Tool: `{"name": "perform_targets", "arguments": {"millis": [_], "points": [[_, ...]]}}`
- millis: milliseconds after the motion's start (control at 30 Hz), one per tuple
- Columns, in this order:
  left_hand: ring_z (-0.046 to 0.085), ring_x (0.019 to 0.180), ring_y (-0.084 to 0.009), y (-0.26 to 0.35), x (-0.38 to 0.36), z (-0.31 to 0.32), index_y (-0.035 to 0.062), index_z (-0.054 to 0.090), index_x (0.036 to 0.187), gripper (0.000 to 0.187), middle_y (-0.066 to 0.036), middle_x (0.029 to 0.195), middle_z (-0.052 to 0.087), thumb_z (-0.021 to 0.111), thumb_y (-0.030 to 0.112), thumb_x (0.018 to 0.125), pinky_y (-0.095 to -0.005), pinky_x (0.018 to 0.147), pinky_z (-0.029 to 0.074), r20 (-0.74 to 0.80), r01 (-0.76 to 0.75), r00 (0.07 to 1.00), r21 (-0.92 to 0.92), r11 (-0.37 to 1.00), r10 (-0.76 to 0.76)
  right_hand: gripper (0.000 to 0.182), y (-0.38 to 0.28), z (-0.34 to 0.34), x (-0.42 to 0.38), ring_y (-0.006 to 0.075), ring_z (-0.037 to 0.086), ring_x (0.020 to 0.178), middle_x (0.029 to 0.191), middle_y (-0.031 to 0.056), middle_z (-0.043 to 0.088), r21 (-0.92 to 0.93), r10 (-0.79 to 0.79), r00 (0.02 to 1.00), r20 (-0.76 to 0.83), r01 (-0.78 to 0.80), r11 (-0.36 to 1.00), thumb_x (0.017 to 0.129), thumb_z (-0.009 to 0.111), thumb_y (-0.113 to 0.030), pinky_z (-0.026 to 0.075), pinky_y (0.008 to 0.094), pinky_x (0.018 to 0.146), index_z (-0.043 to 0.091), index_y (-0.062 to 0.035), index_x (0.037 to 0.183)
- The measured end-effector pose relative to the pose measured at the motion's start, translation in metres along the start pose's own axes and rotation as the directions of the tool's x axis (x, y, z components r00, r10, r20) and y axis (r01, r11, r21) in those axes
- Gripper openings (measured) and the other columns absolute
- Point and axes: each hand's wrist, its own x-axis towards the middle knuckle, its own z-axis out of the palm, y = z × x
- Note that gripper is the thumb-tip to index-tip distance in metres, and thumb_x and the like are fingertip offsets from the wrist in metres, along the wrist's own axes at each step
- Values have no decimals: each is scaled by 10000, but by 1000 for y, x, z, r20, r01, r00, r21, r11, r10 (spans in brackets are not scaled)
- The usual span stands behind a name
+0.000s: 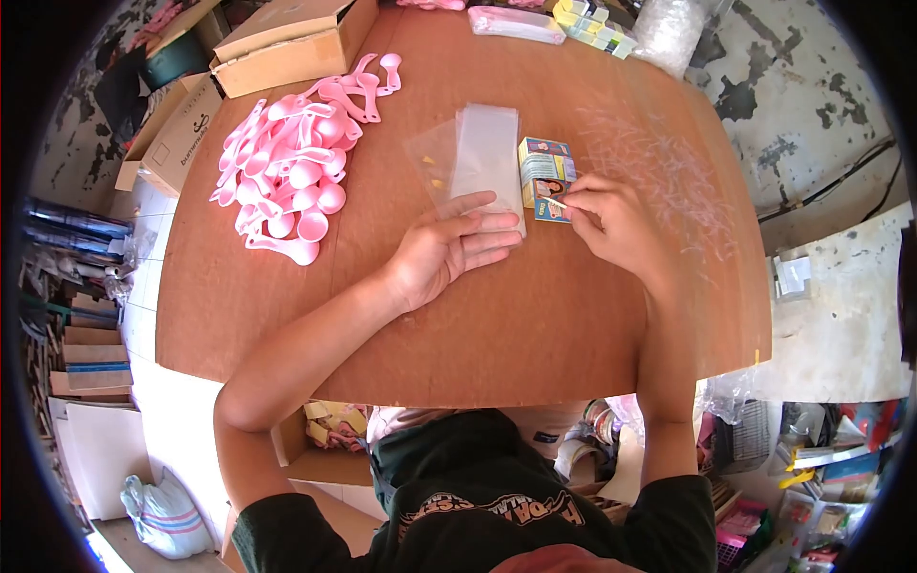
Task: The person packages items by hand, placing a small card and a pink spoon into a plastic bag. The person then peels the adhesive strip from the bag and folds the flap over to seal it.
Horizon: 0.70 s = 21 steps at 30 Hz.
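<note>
On the brown table, my left hand is palm up with its fingers stretched out, over the lower end of a stack of clear plastic bags. Nothing shows in its palm. Thumb and fingers of my right hand pinch a small white stick-like piece. That piece lies over a small printed stack of cards or boxes, just right of the bags. Pink measuring spoons form a large pile on the left. Thin clear strips are scattered on the right.
A cardboard box stands at the table's back left. Along the back edge are a clear packet, small yellow-and-white boxes and a plastic roll. An open carton is below the front edge.
</note>
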Motion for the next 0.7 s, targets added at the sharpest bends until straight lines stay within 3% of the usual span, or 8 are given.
{"name": "perform_targets", "arguments": {"millis": [67,400,467,500,567,600,667,700], "points": [[548,1167,-278,0,1,-2,-4,259,1411,492,-193,1297,517,412,142,967,-403,1011,429,17,8,1000,1,1000,-8,127,4,2,0,290,599,674,865,121,638,-78,-74,997,-29,72,994,742,623,3,481,370,629,675,19,857],[560,1153,-278,3,0,-1,2,270,1407,492,-186,1288,527,431,154,967,-397,1008,434,19,7,1000,-6,1000,-7,169,1,11,0,262,601,689,834,91,615,-136,-30,997,-67,20,991,697,633,22,488,351,605,665,-6,861],[562,1152,-282,1,0,-3,5,275,1407,491,-185,1293,524,432,156,967,-397,1006,436,26,2,1000,-34,999,-1,155,-2,13,3,238,600,683,795,82,588,-115,-26,971,-236,-2,993,698,646,13,484,335,579,654,-16,850],[562,1152,-282,1,0,-4,5,275,1407,491,-185,1293,524,432,156,967,-397,1006,436,26,0,1000,-33,999,1,155,-2,14,5,238,600,683,795,82,588,-116,-27,971,-236,0,993,698,646,13,484,335,579,654,-16,850],[559,1156,-289,0,1,-5,9,275,1411,495,-182,1291,529,435,156,965,-397,1008,433,46,-3,999,-40,999,5,127,0,14,9,207,583,608,742,61,561,-269,-172,891,-421,59,961,709,653,5,467,319,525,649,-36,829],[559,1156,-289,0,1,-5,9,275,1411,495,-182,1291,529,435,156,965,-397,1008,433,47,-7,999,-44,999,10,127,-2,14,10,207,583,608,742,61,561,-273,-177,891,-417,63,960,709,653,5,467,319,525,649,-36,829],[555,1166,-296,0,1,-6,9,274,1414,502,-183,1294,528,439,153,962,-398,1010,432,52,2,999,-50,999,1,145,-9,15,8,177,552,532,672,45,530,-215,-7,920,-392,-84,973,696,654,9,441,311,476,655,-57,825],[555,1166,-296,0,2,-7,9,274,1414,502,-183,1294,528,439,153,962,-398,1010,432,52,4,999,-55,998,-1,145,-9,16,8,177,552,532,672,45,530,-216,-4,921,-388,-86,973,696,654,9,441,311,476,655,-57,825]]}}
